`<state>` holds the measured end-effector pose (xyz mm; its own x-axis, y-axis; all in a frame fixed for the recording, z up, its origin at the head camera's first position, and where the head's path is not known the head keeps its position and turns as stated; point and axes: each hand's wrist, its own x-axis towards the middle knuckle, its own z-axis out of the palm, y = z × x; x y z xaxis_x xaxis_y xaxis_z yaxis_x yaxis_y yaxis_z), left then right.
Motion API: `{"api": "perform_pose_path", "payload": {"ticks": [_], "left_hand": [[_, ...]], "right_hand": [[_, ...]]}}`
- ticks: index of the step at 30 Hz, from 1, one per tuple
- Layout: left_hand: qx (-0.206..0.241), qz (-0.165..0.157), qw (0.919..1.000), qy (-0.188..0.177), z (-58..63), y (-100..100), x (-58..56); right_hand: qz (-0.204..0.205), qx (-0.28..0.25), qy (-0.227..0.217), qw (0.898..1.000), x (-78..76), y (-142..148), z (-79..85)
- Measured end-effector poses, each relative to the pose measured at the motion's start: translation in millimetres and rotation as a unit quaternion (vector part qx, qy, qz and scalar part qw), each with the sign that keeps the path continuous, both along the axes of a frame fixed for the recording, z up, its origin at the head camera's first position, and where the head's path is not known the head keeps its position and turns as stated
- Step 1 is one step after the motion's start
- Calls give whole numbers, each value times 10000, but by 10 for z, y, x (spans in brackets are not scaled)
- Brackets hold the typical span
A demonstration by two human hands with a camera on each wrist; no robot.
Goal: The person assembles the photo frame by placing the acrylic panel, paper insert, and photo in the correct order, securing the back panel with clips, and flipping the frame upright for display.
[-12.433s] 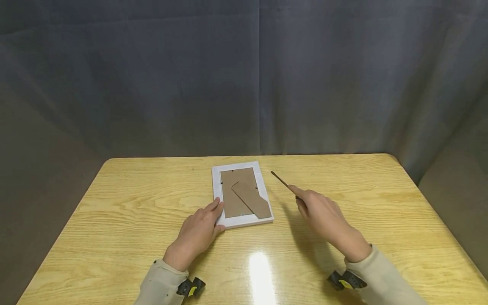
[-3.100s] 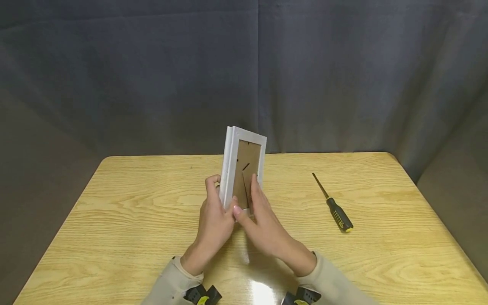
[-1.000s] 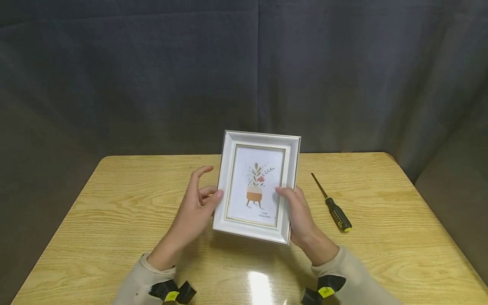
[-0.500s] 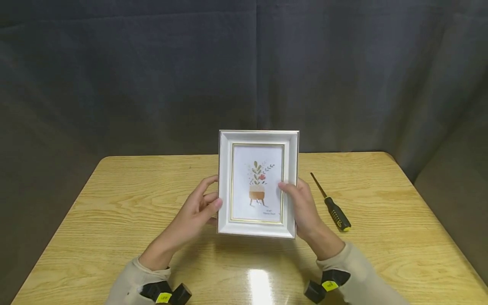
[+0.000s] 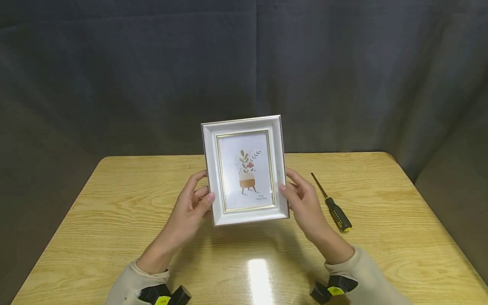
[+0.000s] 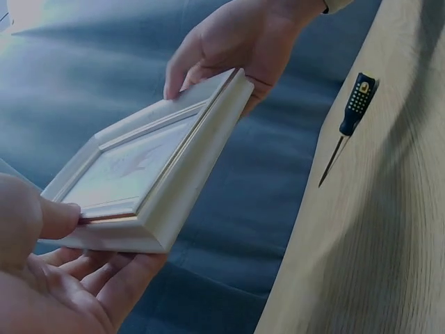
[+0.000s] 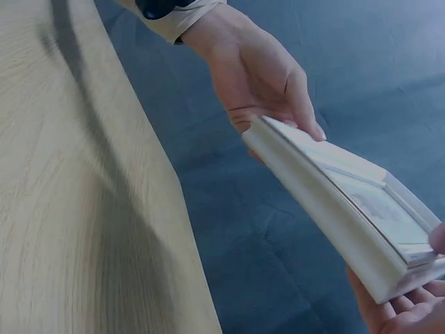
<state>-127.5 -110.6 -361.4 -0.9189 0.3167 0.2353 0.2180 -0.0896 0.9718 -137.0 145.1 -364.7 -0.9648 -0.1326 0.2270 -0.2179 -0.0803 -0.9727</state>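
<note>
A white picture frame with a thin gold inner edge is held up above the table, front towards the head camera and tilted slightly. Behind its glass is a print of a plant in a legged pot. My left hand grips the frame's left side, thumb on the front and fingers behind, as the left wrist view also shows. On the opposite side my right hand holds it the same way, its thumb on the front border. The back of the frame is hidden.
To the right of my right hand a screwdriver with a black and yellow handle lies on the wooden table. A dark grey curtain hangs behind the table.
Earlier the frame lay face down, with the screwdriver in my right hand. The screwdriver was set down and the frame lifted and turned face forward. Lately it has moved up and left, tilting slightly.
</note>
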Motion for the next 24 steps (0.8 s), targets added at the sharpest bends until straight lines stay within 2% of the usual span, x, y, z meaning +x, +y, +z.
{"api": "perform_pose_path", "payload": {"ticks": [6,12,18,24], "left_hand": [[4,144,9998,-166,18,14,-24],[-482,596,9968,-216,8,19,-88],[-629,676,9953,-292,-51,10,-147],[-851,749,9927,-413,-88,10,-208]], "right_hand": [[207,-40,82,9997,-14,40,-72],[255,-10,-113,9996,-39,53,-85],[217,94,-152,9996,-103,41,-83],[112,526,-85,9985,-167,21,-84]]}}
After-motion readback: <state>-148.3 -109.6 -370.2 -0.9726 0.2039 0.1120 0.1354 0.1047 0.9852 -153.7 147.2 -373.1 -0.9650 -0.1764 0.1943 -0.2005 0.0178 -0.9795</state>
